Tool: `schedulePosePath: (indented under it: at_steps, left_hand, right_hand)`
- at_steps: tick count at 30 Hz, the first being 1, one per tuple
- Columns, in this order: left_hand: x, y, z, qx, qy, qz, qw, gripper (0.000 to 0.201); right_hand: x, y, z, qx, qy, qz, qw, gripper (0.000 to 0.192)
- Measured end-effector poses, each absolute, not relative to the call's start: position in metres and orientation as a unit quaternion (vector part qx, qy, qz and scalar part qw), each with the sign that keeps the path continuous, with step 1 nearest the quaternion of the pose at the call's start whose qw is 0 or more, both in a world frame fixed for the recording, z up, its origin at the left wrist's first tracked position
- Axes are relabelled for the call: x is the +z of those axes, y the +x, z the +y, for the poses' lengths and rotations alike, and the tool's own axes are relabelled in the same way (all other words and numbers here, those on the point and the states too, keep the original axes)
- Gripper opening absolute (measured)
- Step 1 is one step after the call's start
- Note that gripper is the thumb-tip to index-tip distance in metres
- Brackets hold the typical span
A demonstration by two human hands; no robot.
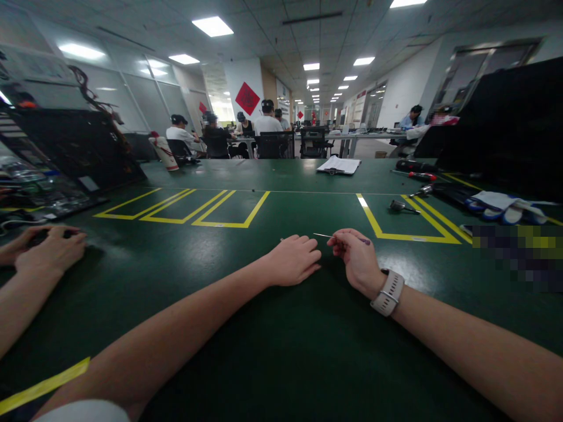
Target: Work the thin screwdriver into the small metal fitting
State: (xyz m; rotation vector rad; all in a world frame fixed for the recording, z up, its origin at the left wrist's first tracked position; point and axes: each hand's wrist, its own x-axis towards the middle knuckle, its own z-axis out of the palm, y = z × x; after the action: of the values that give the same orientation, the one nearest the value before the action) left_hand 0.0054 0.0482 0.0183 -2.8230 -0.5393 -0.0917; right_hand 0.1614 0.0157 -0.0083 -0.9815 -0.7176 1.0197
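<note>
My right hand (358, 261), with a pale watch strap at the wrist, pinches a small screwdriver (323, 235). Its thin metal shaft points left toward my other hand, and a bit of dark handle shows behind the fingers. Just to the left, my left hand (294, 261) rests low over the green table (264, 363), back upward and fingers curled together. A tiny light tip shows past its far side; what the fingers hold is hidden. The shaft's tip is close to the left fingers, and I cannot tell whether they touch.
Yellow tape outlines (222, 224) mark the tabletop. A clipboard with papers (338, 165) lies at the far edge. On the right are a metal-headed tool (402, 207), a red-handled screwdriver (421, 176) and white-blue gloves (505, 208). Another person's hands (50, 252) hold something dark at left.
</note>
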Motion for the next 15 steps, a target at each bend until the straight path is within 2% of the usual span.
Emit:
schedulePosePath:
  at_steps: [9, 15]
  left_hand:
    - [0.009, 0.009, 0.058, -0.060, -0.958, -0.248, 0.129, 0.017]
    - [0.009, 0.005, 0.077, -0.047, -0.946, -0.283, 0.149, 0.020]
  right_hand:
    - [-0.008, 0.163, 0.017, 0.432, -0.461, -0.337, 0.698, 0.005]
    - [0.002, 0.187, 0.043, 0.330, -0.520, -0.371, 0.695, 0.006]
